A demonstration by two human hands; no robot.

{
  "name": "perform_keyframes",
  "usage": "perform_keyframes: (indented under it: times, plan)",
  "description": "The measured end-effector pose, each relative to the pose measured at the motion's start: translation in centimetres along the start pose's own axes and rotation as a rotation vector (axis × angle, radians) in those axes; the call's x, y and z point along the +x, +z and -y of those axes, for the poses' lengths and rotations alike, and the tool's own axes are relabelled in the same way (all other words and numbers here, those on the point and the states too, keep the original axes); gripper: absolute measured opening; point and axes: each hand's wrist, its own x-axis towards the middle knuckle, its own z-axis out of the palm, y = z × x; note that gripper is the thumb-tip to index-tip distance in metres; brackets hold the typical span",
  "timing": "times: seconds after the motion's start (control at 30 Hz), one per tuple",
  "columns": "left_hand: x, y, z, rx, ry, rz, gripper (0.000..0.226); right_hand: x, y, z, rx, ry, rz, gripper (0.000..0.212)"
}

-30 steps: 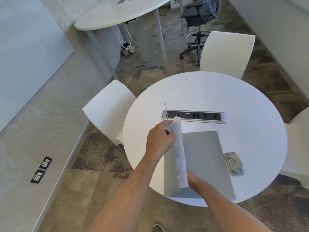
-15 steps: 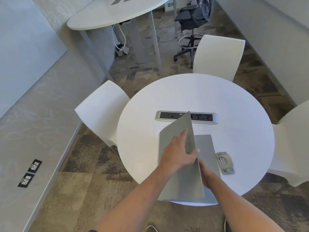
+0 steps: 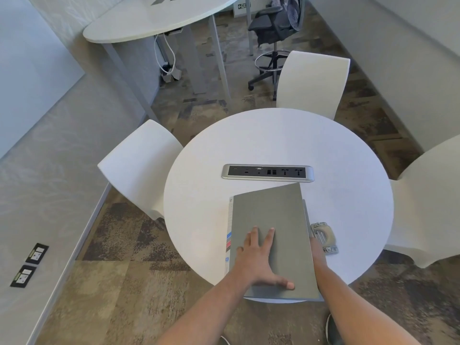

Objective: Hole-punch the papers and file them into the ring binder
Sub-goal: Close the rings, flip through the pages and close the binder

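Grey flat ring binder (image 3: 271, 235) closed at near edge of round white table (image 3: 273, 145) | left hand (image 3: 258, 260) spread flat on cover | right hand (image 3: 317, 252) at right edge, grip cannot be told | metal hole punch (image 3: 323, 237) just right.

Hole punch (image 3: 323, 237) beside binder (image 3: 273, 232)

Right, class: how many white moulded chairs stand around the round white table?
3: one white moulded chair at the left, one at the far side, one at the right. Others may be hidden.
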Motion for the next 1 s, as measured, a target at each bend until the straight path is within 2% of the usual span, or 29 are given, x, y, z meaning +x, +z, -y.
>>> perform_keyframes:
  times: [0.13, 0.3, 0.33, 0.47, 0.53, 0.77, 1.0]
  plan:
    - [0.4, 0.2, 0.7, 0.02, -0.011, 0.032, 0.142, 0.2, -1.1, -0.7, -0.232, 0.116, 0.015, 0.02]
    - [0.8, 0.6, 2.4, 0.014, -0.068, 0.013, 0.133, 0.2, -2.2, -1.6, -0.13, 0.034, 0.082, 0.017]
    - [0.9, 0.8, 2.8, 0.016, -0.083, 0.009, 0.132, 0.4, -2.4, -1.7, -0.058, 0.035, 0.08, 0.019]
    - [1.1, 1.1, 3.7, -0.001, -0.13, 0.016, 0.13, 0.7, -2.8, -1.7, 0.159, 0.061, -0.001, 0.05]
    - [1.2, 1.2, 4.0, 0.006, -0.159, 0.029, 0.126, 0.5, -2.5, -1.4, 0.164, 0.035, -0.029, 0.051]
    - [1.5, 2.5, 5.0, -0.002, -0.247, 0.002, 0.125, 1.9, -0.5, -2.1, -0.35, -0.079, -0.084, 0.04]
    - [1.9, 3.0, 5.7, 0.084, -0.24, -0.051, 0.124, 2.2, 0.6, -2.0, -0.565, -0.156, -0.065, 0.043]
